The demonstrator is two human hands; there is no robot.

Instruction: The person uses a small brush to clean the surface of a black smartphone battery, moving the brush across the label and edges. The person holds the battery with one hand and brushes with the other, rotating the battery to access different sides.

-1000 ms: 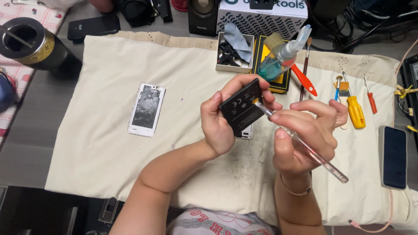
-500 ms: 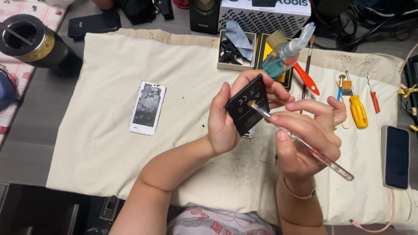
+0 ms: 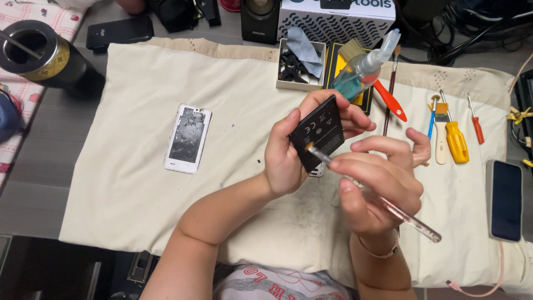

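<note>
As before, left hand [image 3: 286, 161] grips battery [image 3: 321, 132] (tilted more); right hand [image 3: 377, 186] pinches brush [image 3: 372, 194].

White phone shell [image 3: 187, 138], yellow screwdriver [image 3: 456, 141]

I see bare forearms, a thin pinkish bracelet [image 3: 383, 253] at my right wrist, and a white shirt [image 3: 277, 283] with red print

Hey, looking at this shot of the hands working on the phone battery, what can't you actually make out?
Head view, the only one:
- Underside of the black battery: faces away, left hand covers its lower edge.
- Small white item on the cloth: mostly behind the left hand.
- Clear tool: middle wrapped by the right hand; tip too small.
- Patterned box: cut by the top edge.
</note>
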